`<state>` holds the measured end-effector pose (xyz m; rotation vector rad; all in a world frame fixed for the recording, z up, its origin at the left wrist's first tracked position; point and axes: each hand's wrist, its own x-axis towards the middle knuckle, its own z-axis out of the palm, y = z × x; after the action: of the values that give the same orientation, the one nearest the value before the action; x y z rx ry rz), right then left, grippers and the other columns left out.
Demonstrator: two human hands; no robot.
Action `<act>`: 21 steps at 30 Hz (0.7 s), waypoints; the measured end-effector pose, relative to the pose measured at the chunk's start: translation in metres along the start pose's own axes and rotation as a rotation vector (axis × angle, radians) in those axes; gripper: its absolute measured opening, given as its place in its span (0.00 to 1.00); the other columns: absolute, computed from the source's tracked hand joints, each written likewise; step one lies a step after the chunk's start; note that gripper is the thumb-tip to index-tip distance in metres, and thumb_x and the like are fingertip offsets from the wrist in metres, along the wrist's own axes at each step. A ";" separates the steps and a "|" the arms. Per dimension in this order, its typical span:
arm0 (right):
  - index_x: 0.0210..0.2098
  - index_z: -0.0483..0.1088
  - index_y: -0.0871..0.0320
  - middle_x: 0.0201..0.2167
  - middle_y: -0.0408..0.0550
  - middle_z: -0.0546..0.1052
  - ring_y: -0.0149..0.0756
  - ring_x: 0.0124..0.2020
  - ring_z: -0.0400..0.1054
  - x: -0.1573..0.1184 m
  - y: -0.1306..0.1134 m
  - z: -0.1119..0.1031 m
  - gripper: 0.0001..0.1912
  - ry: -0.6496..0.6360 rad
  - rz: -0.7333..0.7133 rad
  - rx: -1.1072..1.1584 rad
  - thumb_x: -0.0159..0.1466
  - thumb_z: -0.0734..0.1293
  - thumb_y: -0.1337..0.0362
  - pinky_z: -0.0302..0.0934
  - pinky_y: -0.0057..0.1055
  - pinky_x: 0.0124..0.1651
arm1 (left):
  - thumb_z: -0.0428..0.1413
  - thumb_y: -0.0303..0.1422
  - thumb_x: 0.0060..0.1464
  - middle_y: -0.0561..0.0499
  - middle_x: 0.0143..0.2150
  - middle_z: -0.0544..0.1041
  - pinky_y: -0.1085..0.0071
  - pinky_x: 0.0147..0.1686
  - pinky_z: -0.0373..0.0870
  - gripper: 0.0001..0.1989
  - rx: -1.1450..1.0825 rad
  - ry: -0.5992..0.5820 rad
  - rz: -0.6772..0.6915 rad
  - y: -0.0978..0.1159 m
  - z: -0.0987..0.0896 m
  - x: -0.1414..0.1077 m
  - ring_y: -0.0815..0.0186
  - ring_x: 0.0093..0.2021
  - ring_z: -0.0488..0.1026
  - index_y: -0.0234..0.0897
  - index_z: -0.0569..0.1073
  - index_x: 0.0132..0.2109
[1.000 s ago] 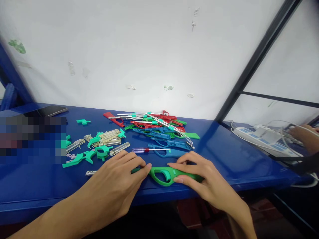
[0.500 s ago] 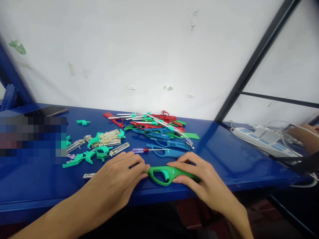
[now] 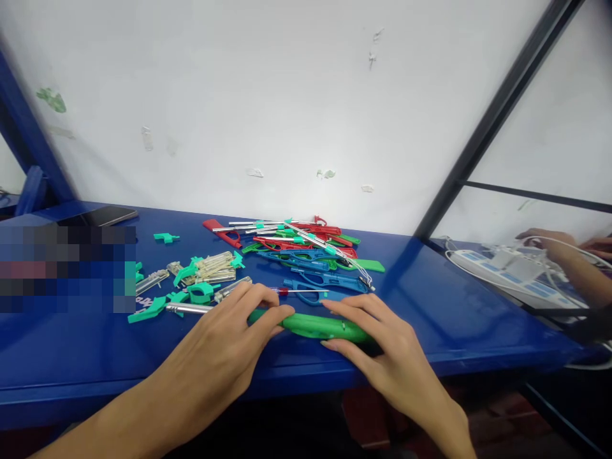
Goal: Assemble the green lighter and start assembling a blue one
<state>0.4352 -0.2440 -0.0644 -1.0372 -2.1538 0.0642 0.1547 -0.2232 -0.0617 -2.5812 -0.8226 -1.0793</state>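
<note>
A green lighter-like body lies crosswise at the table's front edge, its narrow side facing up. My left hand is closed on its left end, where a silver metal tube sticks out to the left. My right hand grips the right end between thumb and fingers. Just behind is a screwdriver, its handle partly hidden by my left hand, beside a blue shell. Teal trigger pieces and clear cartridges lie to the left.
A pile of red, blue and green shells with metal rods is behind my hands. A phone rests at the back left. On the right are a power strip with cables, a black frame bar and another person's hand.
The green body has rolled, so its loop opening no longer shows. More of the metal tube is visible left of my left hand. The other person's hand at right has moved.
</note>
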 end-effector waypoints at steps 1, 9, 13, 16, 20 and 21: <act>0.65 0.74 0.45 0.48 0.46 0.81 0.42 0.48 0.76 0.000 0.000 0.001 0.21 -0.006 0.002 0.000 0.74 0.73 0.60 0.72 0.37 0.52 | 0.49 0.21 0.74 0.45 0.51 0.76 0.63 0.50 0.73 0.13 -0.014 -0.006 0.002 0.000 0.000 -0.001 0.60 0.49 0.73 0.38 0.73 0.57; 0.57 0.79 0.49 0.46 0.45 0.85 0.41 0.46 0.79 0.000 -0.005 0.000 0.12 -0.058 0.014 0.056 0.76 0.70 0.58 0.72 0.35 0.50 | 0.46 0.18 0.73 0.48 0.52 0.81 0.60 0.58 0.71 0.19 0.021 -0.076 0.064 0.000 -0.001 -0.003 0.60 0.52 0.77 0.38 0.69 0.63; 0.56 0.79 0.48 0.46 0.45 0.87 0.41 0.44 0.81 -0.002 -0.004 0.000 0.10 -0.029 -0.040 0.036 0.77 0.69 0.60 0.73 0.34 0.49 | 0.45 0.27 0.78 0.43 0.49 0.80 0.58 0.50 0.75 0.16 0.110 -0.147 0.087 0.008 -0.006 0.003 0.55 0.48 0.78 0.31 0.67 0.66; 0.58 0.78 0.47 0.47 0.44 0.87 0.40 0.43 0.83 -0.005 0.000 0.003 0.12 -0.002 -0.116 0.001 0.77 0.69 0.60 0.74 0.33 0.47 | 0.47 0.29 0.78 0.46 0.43 0.78 0.60 0.44 0.75 0.13 0.115 -0.191 0.088 0.012 -0.009 0.006 0.57 0.41 0.75 0.32 0.71 0.61; 0.62 0.75 0.48 0.49 0.43 0.88 0.39 0.43 0.83 -0.008 0.007 0.006 0.15 0.020 -0.227 -0.055 0.77 0.68 0.62 0.74 0.33 0.46 | 0.47 0.23 0.74 0.48 0.39 0.76 0.62 0.38 0.72 0.12 0.103 -0.186 0.106 0.012 -0.011 0.004 0.58 0.36 0.71 0.32 0.73 0.57; 0.63 0.74 0.48 0.49 0.43 0.88 0.39 0.43 0.82 -0.009 0.008 0.006 0.15 0.015 -0.238 -0.061 0.77 0.68 0.62 0.74 0.33 0.46 | 0.48 0.22 0.73 0.48 0.39 0.76 0.62 0.38 0.72 0.13 0.104 -0.178 0.114 0.011 -0.011 0.004 0.59 0.36 0.71 0.31 0.73 0.56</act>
<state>0.4397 -0.2430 -0.0768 -0.8048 -2.2615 -0.1215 0.1570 -0.2353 -0.0511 -2.6277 -0.7384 -0.7635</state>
